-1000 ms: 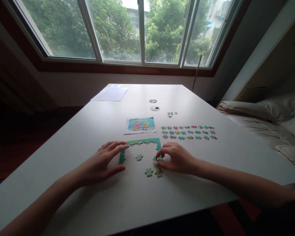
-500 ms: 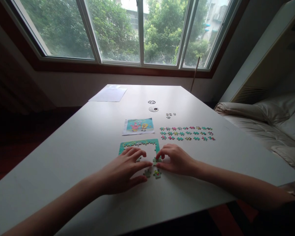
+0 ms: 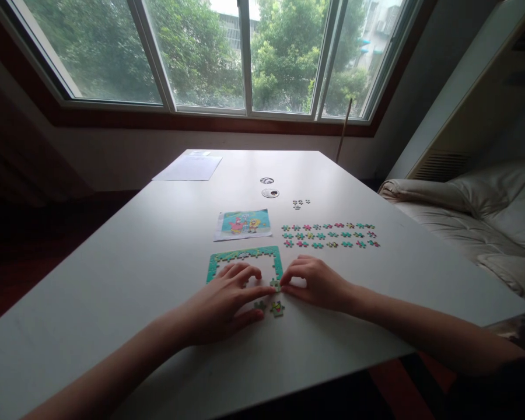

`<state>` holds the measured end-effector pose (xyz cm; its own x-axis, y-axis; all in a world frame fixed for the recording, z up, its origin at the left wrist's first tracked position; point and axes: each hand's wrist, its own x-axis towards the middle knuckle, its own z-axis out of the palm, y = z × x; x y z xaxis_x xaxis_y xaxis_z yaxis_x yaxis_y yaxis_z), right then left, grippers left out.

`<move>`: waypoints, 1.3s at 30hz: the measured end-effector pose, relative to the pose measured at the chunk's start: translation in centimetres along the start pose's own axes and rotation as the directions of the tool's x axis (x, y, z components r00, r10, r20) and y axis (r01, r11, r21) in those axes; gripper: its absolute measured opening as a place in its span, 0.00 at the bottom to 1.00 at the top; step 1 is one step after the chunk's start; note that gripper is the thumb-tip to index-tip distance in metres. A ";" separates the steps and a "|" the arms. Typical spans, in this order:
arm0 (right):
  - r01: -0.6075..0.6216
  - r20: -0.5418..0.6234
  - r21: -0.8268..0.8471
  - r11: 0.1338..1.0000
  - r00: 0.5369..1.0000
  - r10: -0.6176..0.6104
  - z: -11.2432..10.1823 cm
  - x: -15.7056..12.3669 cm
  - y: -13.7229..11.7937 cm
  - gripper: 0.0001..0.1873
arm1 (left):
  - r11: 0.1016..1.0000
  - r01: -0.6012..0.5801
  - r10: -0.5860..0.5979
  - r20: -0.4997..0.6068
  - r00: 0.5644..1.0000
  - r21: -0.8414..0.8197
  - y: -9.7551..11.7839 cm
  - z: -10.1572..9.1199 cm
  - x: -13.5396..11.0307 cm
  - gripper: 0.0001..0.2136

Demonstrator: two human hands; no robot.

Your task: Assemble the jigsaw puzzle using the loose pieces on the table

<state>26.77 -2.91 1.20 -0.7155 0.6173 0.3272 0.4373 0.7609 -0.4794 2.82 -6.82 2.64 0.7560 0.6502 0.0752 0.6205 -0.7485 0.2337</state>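
A partly joined jigsaw puzzle (image 3: pixel 270 251), a green-edged border around bare table, lies in front of me. My left hand (image 3: pixel 221 300) rests over its lower left, fingers apart, the index fingertip touching a puzzle piece (image 3: pixel 275 284) at the border's lower right. My right hand (image 3: pixel 315 281) has thumb and index finger pinched together at that piece's right edge. Nearer me lie a loose patterned piece (image 3: pixel 277 309) and a greyish-green piece (image 3: pixel 259 305), the latter beside my left thumb. My left hand hides part of the border.
Behind the puzzle lies a printed cartoon picture (image 3: pixel 246 224). Rows of loose pieces (image 3: pixel 321 236) are to its right, with a few smaller pieces (image 3: pixel 297 204) behind. Two round discs (image 3: pixel 270 193) and a paper sheet (image 3: pixel 188 168) lie farther back on the white table (image 3: pixel 126 268).
My right thumb and index finger have come closer together at the piece's edge. My left index finger now reaches against the piece. The whole view has shifted slightly.
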 end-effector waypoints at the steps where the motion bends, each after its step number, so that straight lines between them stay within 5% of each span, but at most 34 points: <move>1: 0.008 0.001 0.005 1.000 1.000 -0.008 0.0 0.0 0.0 0.03 | 1.000 0.002 -0.002 0.002 1.000 0.000 0.0 0.0 0.0 0.18; 28: 0.007 -0.007 0.037 0.999 1.000 -0.007 0.3 0.0 0.4 0.04 | 0.990 -0.094 0.094 0.006 0.996 0.109 0.7 -0.2 0.4 0.17; 32: -0.003 -0.016 0.052 0.999 1.000 0.004 0.3 -0.1 0.4 0.03 | 0.987 -0.072 0.078 -0.043 0.996 0.141 -0.7 -0.7 -0.6 0.18; 36: -0.001 -0.011 0.072 0.997 1.000 0.002 0.3 -0.2 0.4 0.03 | 0.980 0.088 -0.059 -0.162 0.985 0.176 -3.8 -1.9 -2.9 0.18; 39: 0.007 -0.018 0.068 0.998 1.000 -0.006 0.3 -0.3 0.4 0.03 | 0.970 0.190 -0.169 -0.141 0.975 0.150 -6.5 -2.8 -4.8 0.22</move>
<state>26.94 -2.84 0.67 -0.7082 0.6163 0.3445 0.3939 0.7498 -0.5317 -5.38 -4.73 3.45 0.6031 0.7791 0.1707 0.7770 -0.6223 0.0952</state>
